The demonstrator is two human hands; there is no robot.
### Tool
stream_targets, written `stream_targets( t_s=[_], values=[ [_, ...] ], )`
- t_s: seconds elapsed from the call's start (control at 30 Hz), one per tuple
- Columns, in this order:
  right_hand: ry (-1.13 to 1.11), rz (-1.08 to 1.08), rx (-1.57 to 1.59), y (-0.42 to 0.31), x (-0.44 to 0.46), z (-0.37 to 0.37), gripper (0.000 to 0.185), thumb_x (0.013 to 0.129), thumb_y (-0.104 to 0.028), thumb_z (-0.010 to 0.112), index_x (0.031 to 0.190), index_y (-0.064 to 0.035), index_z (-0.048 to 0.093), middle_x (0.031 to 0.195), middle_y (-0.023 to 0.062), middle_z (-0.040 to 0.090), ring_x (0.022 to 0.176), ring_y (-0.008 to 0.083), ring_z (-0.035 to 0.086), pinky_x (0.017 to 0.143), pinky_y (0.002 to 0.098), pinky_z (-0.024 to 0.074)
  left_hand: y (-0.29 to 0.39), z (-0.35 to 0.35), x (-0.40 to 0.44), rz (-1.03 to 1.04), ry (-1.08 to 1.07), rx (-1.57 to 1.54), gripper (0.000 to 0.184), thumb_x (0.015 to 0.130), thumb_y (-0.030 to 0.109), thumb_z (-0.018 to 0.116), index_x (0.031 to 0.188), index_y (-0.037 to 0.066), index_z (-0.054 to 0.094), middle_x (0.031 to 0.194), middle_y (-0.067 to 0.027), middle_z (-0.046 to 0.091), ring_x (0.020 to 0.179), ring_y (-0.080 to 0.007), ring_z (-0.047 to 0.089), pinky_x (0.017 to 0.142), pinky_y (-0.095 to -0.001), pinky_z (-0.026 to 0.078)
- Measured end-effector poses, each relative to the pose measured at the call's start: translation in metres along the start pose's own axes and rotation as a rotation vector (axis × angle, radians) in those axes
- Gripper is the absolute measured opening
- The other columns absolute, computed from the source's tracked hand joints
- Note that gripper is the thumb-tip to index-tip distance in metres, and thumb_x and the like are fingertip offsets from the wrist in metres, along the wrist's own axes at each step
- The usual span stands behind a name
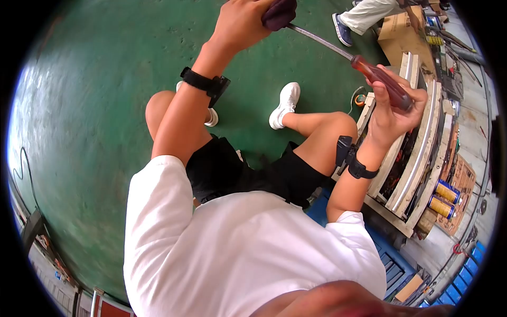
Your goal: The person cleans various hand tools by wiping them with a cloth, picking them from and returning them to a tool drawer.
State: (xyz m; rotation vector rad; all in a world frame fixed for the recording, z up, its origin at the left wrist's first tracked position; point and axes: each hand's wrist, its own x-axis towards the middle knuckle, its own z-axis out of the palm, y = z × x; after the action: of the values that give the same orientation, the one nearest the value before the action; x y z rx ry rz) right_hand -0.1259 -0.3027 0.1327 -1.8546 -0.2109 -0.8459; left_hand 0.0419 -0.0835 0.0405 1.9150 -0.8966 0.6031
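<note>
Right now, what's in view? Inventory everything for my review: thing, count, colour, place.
screwdriver: 1, red handle, metal shaft, upper right
dark lump: 1, dark purple, top middle, at the shaft's far end
carton: 1, brown, top right
blue shoe: at least 1, on another person, top right
cans: 2, yellow and blue, right
frame: 1, off-white, right
slatted things: at least 2, blue, lower right
clutter: uncounted, mixed, right edge
floor: 1, green, left and middle
left hand: 1, bare, top middle
right hand: 1, bare, upper right
wristbands: 2, black, forearms
shirt: 1, white, bottom
shorts: 1, black, centre
white shoes: 2, above centre
</note>
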Motion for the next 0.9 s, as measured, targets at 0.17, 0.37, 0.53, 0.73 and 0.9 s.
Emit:
stream_targets(
  t_s=[0.17,0.37,0.53,0.73,0.9],
  values=[
    [-0.089,0.201,0.046,0.04,0.011,0.021,0.042,0.081,-0.01,0.085,0.093,-0.0055,0.045,0.093,0.0182,0.072,0.085,0.0167,0.07,0.075,0.0263,0.0567,-0.013,0.023,-0.014,0.066,-0.121,0.112,0.022,0.078,0.017,0.074,0.094,0.008,0.062,0.085,-0.0086,0.066,0.084,-0.0306,0.065,0.076,-0.0425,0.051],
    [-0.181,0.074,-0.079,0.071,0.024,0.066,0.039,0.078,-0.014,0.087,0.087,-0.003,0.051,0.08,0.0068,0.069,0.072,0.0089,0.065,0.068,0.0232,0.0537,0.015,0.039,-0.022,-0.196,-0.19,-0.218,0.032,0.078,0.025,0.079,0.095,0.005,0.061,0.085,-0.0163,0.066,0.08,-0.0398,0.062,0.071,-0.0454,0.05],
    [-0.246,0.163,0.251,0.11,0.022,0.074,0.056,0.087,-0.03,0.08,0.123,-0.0052,0.045,0.121,0.0122,0.061,0.105,0.0164,0.062,0.093,0.0346,0.0487,0.018,0.049,-0.025,-0.444,-0.112,-0.406,0.036,0.082,0.023,0.077,0.108,0.003,0.063,0.092,-0.0206,0.069,0.08,-0.0389,0.067,0.072,-0.0413,0.053],
    [-0.779,0.337,0.183,0.131,-0.018,0.088,0.071,0.087,-0.02,0.075,0.143,-0.0048,0.034,0.132,0.0128,0.052,0.126,0.022,0.05,0.105,0.0391,0.0416,0.019,0.051,-0.012,-0.615,0.013,-0.665,0.031,0.087,0.017,0.076,0.11,0.002,0.061,0.087,0.0006,0.061,0.078,-0.0095,0.053,0.071,-0.0286,0.049],
    [-0.751,0.596,0.392,0.137,-0.032,0.11,0.064,0.084,-0.009,0.067,0.14,-0.0029,0.036,0.119,0.0153,0.062,0.11,0.0309,0.063,0.095,0.0427,0.0485,0.016,0.05,-0.011,-0.631,0.195,-0.648,0.033,0.087,0.019,0.078,0.11,0.003,0.061,0.094,0.0005,0.061,0.085,-0.0097,0.054,0.078,-0.0281,0.047]
  ],
)
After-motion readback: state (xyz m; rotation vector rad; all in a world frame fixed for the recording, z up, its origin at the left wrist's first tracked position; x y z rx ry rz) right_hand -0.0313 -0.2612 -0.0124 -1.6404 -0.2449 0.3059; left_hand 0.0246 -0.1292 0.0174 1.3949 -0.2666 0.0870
